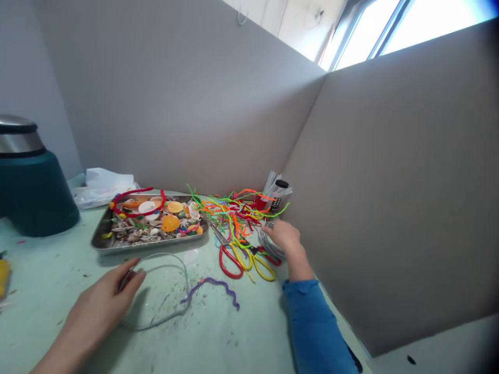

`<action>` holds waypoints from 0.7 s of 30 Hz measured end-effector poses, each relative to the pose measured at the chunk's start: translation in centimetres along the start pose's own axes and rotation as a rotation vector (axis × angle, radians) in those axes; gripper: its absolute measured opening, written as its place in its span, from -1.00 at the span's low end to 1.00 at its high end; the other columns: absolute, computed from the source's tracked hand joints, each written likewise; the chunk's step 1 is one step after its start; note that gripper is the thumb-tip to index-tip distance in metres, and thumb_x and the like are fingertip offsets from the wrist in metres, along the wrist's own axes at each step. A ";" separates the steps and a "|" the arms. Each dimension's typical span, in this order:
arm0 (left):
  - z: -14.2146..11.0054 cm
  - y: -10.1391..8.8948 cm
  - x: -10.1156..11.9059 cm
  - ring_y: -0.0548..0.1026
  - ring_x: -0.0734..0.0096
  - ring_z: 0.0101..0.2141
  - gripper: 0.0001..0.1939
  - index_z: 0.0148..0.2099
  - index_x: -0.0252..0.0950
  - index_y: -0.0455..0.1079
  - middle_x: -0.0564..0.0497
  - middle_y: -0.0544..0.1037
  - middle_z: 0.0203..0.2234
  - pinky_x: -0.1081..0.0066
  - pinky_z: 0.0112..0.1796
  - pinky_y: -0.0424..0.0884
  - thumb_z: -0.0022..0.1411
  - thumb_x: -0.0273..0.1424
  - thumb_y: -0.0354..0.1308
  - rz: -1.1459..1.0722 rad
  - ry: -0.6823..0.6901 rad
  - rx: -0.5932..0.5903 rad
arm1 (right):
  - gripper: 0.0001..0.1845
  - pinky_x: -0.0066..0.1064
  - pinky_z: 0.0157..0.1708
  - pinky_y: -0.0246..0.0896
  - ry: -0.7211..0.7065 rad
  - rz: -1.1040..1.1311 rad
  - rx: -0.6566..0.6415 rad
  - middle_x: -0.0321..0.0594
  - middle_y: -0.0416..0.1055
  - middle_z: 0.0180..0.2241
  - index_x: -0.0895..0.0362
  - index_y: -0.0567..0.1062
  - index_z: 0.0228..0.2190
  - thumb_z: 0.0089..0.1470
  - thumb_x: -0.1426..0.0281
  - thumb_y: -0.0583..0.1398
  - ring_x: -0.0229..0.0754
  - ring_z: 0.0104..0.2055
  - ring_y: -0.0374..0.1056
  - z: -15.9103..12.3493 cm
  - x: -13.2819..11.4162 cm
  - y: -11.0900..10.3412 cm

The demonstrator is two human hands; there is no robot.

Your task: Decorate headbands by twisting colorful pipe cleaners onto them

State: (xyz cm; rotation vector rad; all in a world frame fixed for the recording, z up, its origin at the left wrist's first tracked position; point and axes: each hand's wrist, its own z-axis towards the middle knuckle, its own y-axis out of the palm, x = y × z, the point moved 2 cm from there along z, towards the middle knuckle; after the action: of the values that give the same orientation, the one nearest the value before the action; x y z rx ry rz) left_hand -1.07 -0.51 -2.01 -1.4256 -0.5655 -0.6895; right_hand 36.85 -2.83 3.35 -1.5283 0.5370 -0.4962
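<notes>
Part of the coil of grey wire [268, 245] is covered by the right hand [285, 238], and whether it is gripped or only touched by those fingers cannot be told. The coil is set beside the scissors [231, 263], whose blades are partly hidden under a tangle of bright pipe cleaners [234, 210]. The flask [37, 192] and a yellow object [3, 278] are cut off by the left edge.

A thin grey wire loop [187, 280], rounded and slightly uneven, is pinched between the fingers of the left hand [105, 296], above the worktop [257, 332] and in front of the shell tray [152, 245]. It is met by a wavy purple pipe cleaner [216, 281]; whether they are joined cannot be made out.
</notes>
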 end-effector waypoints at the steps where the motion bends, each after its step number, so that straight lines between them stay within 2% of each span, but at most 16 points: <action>1: -0.1 0.1 0.2 0.49 0.09 -0.35 -0.54 -0.08 -0.31 0.41 -0.15 0.57 -0.31 0.29 -0.34 0.34 0.08 -0.12 0.04 0.075 0.003 -0.036 | -0.48 -0.32 -0.27 0.16 0.009 0.002 -0.041 0.09 0.41 -0.10 0.21 0.47 -0.19 0.00 0.05 0.09 0.04 -0.09 0.33 0.6 0.5 0.8; 3: -0.3 0.4 0.3 0.46 0.08 -0.21 -0.49 0.02 -0.34 0.33 -0.20 0.49 -0.13 0.25 -0.22 0.32 0.16 -0.11 -0.07 0.193 0.023 -0.091 | -0.51 -0.35 -0.28 0.18 0.004 0.013 -0.105 0.05 0.43 -0.11 0.20 0.50 -0.23 -0.09 0.08 0.18 0.01 -0.10 0.36 1.3 0.8 2.5; 6: -0.3 0.6 0.0 0.40 0.06 -0.10 -0.47 0.05 -0.38 0.27 -0.25 0.41 -0.03 0.22 -0.12 0.26 0.19 -0.12 -0.13 0.269 0.097 -0.078 | -0.60 -0.39 -0.30 0.20 -0.008 0.041 -0.138 0.07 0.43 -0.12 0.23 0.51 -0.25 -0.13 0.23 0.22 0.00 -0.12 0.38 1.7 0.1 4.5; 10: -0.2 0.9 -0.6 0.36 0.04 -0.07 -0.52 0.01 -0.38 0.29 -0.24 0.41 -0.04 0.19 -0.05 0.20 0.20 -0.16 -0.13 0.356 0.188 -0.043 | -0.72 -0.38 -0.36 0.20 -0.008 0.104 -0.114 0.14 0.45 -0.18 0.26 0.53 -0.31 -0.11 0.41 0.17 0.01 -0.18 0.40 2.1 0.1 4.6; 13: -0.3 0.9 -0.5 0.36 0.03 -0.09 -0.54 -0.02 -0.39 0.31 -0.24 0.43 -0.07 0.20 -0.05 0.20 0.20 -0.18 -0.11 0.395 0.235 -0.009 | -0.78 -0.40 -0.41 0.19 -0.018 0.183 -0.069 0.09 0.49 -0.30 0.25 0.52 -0.39 -0.08 0.43 0.13 -0.04 -0.28 0.42 2.1 1.0 2.7; 15: -0.4 0.8 -0.2 0.35 0.02 -0.08 -0.57 -0.04 -0.39 0.33 -0.24 0.44 -0.11 0.20 -0.05 0.20 0.18 -0.21 -0.08 0.381 0.265 0.058 | -0.79 -0.43 -0.46 0.18 -0.042 0.247 -0.032 0.00 0.49 -0.42 0.24 0.49 -0.42 -0.03 0.41 0.08 -0.12 -0.40 0.41 1.5 1.5 0.7; 18: -1.0 0.6 0.7 0.34 0.06 -0.08 -0.67 -0.10 -0.33 0.36 -0.20 0.45 -0.14 0.23 -0.04 0.18 0.15 -0.26 0.00 0.219 0.387 0.178 | -0.73 -0.50 -0.55 0.15 -0.144 0.425 0.012 -0.18 0.42 -0.56 0.19 0.41 -0.47 0.07 0.29 0.01 -0.28 -0.57 0.32 -1.0 1.3 -2.7; 20: -1.7 0.7 1.8 0.36 0.12 -0.10 -0.73 -0.14 -0.25 0.39 -0.14 0.46 -0.15 0.28 -0.06 0.21 0.13 -0.27 0.06 0.043 0.481 0.184 | -0.70 -0.50 -0.66 0.07 -0.262 0.899 -0.029 -0.30 0.29 -0.67 0.16 0.33 -0.54 0.03 0.20 0.07 -0.32 -0.67 0.18 -3.4 0.0 -4.4; 21: -2.1 0.8 2.6 0.38 0.14 -0.12 -0.75 -0.16 -0.21 0.41 -0.11 0.47 -0.17 0.31 -0.09 0.24 0.11 -0.27 0.09 -0.043 0.524 0.161 | -0.71 -0.51 -0.68 0.06 -0.313 1.110 -0.115 -0.35 0.26 -0.69 0.15 0.30 -0.55 0.00 0.18 0.12 -0.34 -0.69 0.14 -4.6 -0.9 -5.0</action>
State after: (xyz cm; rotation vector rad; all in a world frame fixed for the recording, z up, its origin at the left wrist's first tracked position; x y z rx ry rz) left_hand 1.24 -2.82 -0.85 -1.0283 -0.2322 -0.9870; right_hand 33.46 -5.82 8.46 -1.1492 1.0537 0.6235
